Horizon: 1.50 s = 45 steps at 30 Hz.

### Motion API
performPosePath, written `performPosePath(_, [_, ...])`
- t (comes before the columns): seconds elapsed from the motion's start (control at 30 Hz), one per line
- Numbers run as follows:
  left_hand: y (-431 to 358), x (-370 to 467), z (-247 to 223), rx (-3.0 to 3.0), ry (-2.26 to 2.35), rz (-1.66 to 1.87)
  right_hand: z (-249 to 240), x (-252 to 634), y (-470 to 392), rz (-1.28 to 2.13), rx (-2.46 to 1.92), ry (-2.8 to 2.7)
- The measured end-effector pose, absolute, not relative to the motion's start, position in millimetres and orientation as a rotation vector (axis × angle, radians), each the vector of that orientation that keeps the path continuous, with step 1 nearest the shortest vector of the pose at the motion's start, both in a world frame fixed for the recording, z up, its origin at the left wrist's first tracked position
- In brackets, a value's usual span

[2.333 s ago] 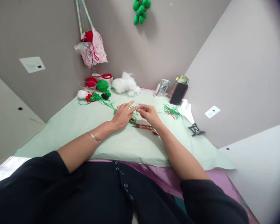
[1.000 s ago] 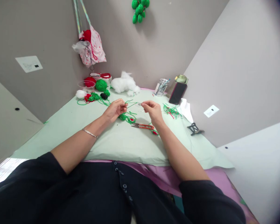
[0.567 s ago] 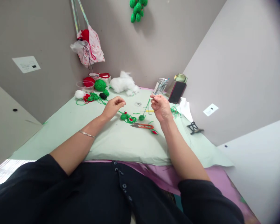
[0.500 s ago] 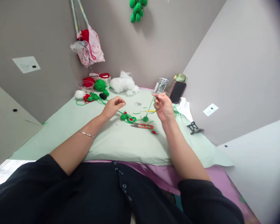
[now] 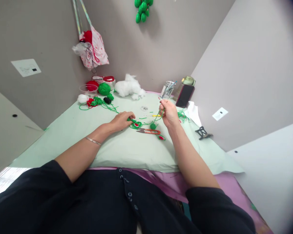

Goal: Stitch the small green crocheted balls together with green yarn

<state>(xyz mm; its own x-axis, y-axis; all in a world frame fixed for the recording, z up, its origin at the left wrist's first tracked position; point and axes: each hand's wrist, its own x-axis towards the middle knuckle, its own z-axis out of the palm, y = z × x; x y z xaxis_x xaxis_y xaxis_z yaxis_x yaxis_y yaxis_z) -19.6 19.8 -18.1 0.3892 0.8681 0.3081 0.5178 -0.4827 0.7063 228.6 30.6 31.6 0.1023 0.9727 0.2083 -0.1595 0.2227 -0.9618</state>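
My left hand (image 5: 122,121) rests low over the cloth, its fingers curled onto a green crocheted piece (image 5: 129,120) that they partly cover. Just right of those fingertips lies a green and red crocheted piece (image 5: 136,124) with loops of yarn. Raised above the table, my right hand (image 5: 168,112) pinches green yarn (image 5: 162,114). This yarn runs down to a small green crocheted ball (image 5: 153,126) on the cloth. In front of the ball are orange-handled thread snips (image 5: 148,131) and another green and red piece (image 5: 161,137). A yellow-handled crochet hook (image 5: 156,115) lies behind the ball.
White stuffing (image 5: 129,87) sits at the back, beside a green yarn ball (image 5: 104,89) and a black thread spool (image 5: 107,100). At the back right stand a clear cup (image 5: 167,90) and a phone (image 5: 185,96). A black claw clip (image 5: 203,133) lies at the right edge.
My left hand has come down and rightward onto the green crocheted piece. My right hand has lowered slightly, and the yarn to the ball, taut before, now hangs slack.
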Motion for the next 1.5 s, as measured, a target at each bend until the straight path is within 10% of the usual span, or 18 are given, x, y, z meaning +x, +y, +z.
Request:
performPosePath(0.87, [12.3, -8.3, 3.5, 1.289, 0.825, 1.123, 21.5, 194.8, 6.8, 1.089, -1.058, -1.666])
performPosePath(1.5, [4.7, -6.6, 8.3, 1.181, 0.827, 1.112, 8.8, 185.3, -2.6, 0.301, -0.845, -2.002])
